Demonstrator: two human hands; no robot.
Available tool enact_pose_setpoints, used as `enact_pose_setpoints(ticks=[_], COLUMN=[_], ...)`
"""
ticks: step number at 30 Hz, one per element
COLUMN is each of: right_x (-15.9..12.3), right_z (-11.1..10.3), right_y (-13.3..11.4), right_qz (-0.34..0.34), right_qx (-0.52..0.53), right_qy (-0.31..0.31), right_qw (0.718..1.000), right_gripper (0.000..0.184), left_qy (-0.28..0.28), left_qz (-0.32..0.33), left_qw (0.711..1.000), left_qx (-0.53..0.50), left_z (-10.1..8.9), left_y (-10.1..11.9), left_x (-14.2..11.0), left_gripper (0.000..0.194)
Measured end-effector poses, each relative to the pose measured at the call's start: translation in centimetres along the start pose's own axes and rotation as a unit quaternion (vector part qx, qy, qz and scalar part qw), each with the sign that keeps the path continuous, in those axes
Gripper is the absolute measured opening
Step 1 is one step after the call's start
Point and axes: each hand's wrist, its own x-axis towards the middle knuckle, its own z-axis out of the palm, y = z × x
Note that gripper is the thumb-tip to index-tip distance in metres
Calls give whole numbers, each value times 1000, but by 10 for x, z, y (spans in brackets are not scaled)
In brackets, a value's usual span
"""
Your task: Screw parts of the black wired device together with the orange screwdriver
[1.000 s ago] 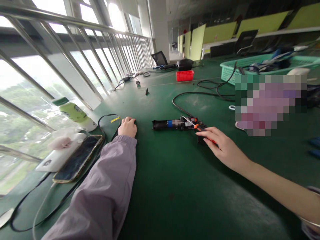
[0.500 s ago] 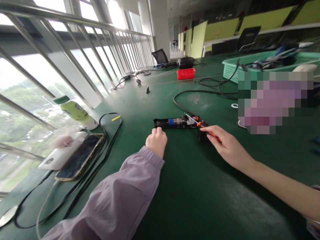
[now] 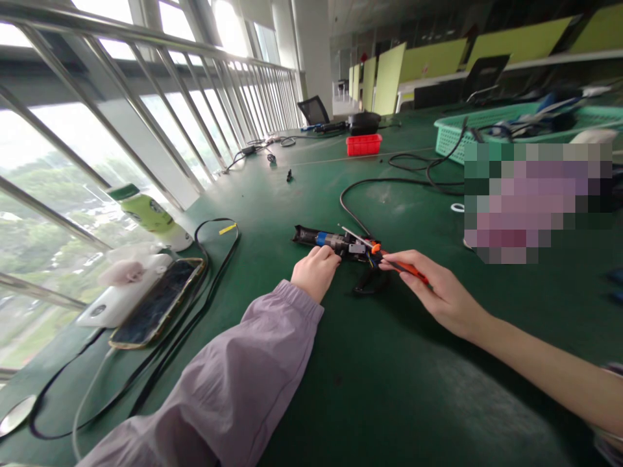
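1. Sleeve (image 3: 233, 389) in lilac covers the near left arm on the green table (image 3: 370, 383).
2. Left hand (image 3: 315, 271) curls loosely, fingertips touching the opened power tool (image 3: 335, 242); it steadies the tool rather than clasping it.
3. Right hand (image 3: 438, 292) pinches an orange-handled screwdriver (image 3: 403, 266), tip at the tool's exposed innards.
4. Housing looks off, so I judge disassembly partly done, with inner parts left.
5. Farther off: phone (image 3: 154, 301), red box (image 3: 363, 144), green basket (image 3: 452, 139).
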Motion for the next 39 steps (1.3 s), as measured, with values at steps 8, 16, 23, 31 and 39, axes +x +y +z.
enact_pose_setpoints(ticks=[8,16,23,31,39], right_x=[3,3,4,5,4], right_z=[1,4,5,4,4], right_y=[9,9,9,10,12], right_qz=[87,99,94,90,78], right_qx=[-12,-20,-31,-46,-55], right_qy=[94,60,59,57,37], right_qw=[992,993,993,993,995], right_gripper=[26,26,26,27,27], left_qy=[182,210,198,186,156], left_qz=[8,6,12,-1,-23], left_qw=[959,935,934,949,974], left_qx=[-216,-286,-295,-256,-163], left_z=[4,10,10,8,8], left_y=[-3,9,8,10,12], left_x=[6,23,22,23,21], left_gripper=[14,13,14,16,14])
